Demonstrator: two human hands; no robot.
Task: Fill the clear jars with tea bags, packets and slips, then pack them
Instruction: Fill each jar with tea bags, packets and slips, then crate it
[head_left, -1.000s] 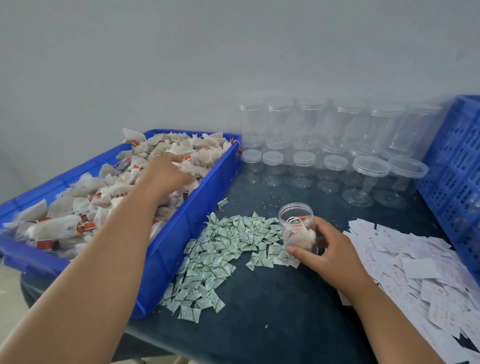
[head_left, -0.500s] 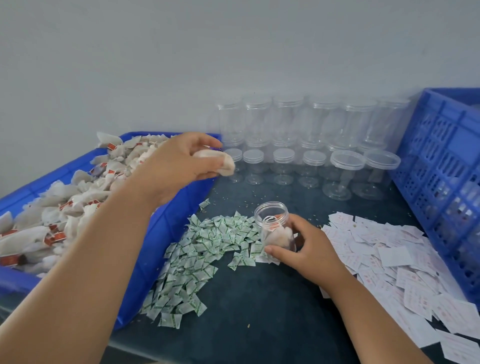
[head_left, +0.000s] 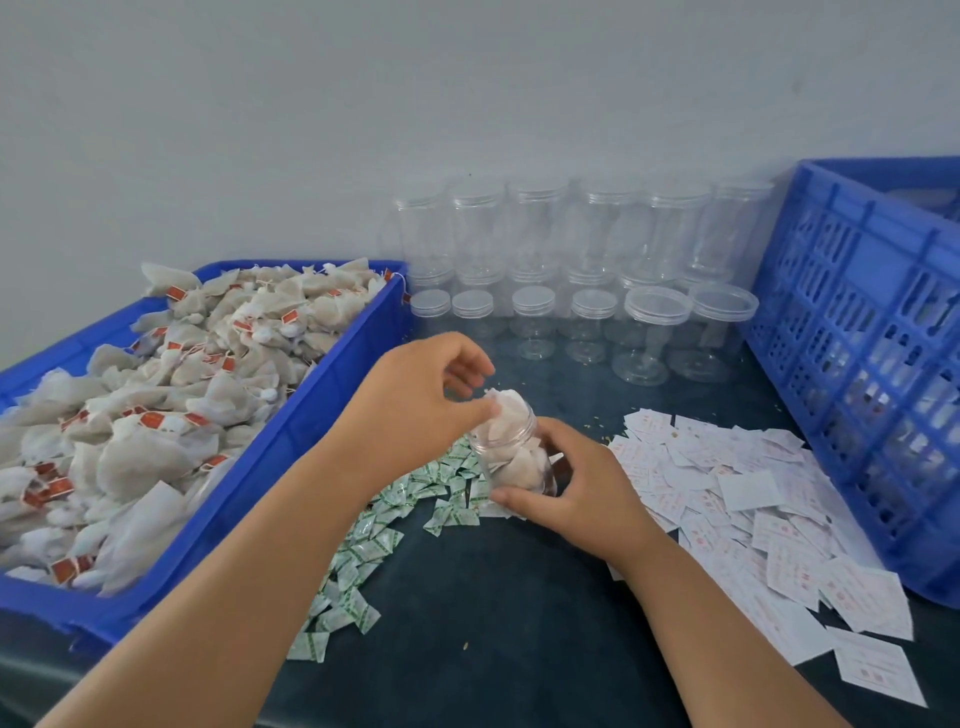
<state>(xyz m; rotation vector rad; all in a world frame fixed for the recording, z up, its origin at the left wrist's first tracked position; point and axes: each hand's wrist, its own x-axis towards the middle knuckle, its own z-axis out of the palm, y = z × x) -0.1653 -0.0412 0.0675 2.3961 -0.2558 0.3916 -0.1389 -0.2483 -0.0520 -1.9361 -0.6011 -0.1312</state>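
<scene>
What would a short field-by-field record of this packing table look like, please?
left hand: pinches a white mesh tea bag at the jar mouth
right hand: grips the small clear plastic jar, partly filled with tea bags
blue plastic tray: left, heaped with tea bags
green-and-white packets: loose pile on the dark table
white paper slips: spread right of the jar
empty clear jars: stacked rows by the wall
blue slotted crate: far right

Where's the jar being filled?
Head view, centre: the jar, tilted in the right hand, between the green packets and paper slips; left hand pinches a tea bag at its mouth.
</scene>
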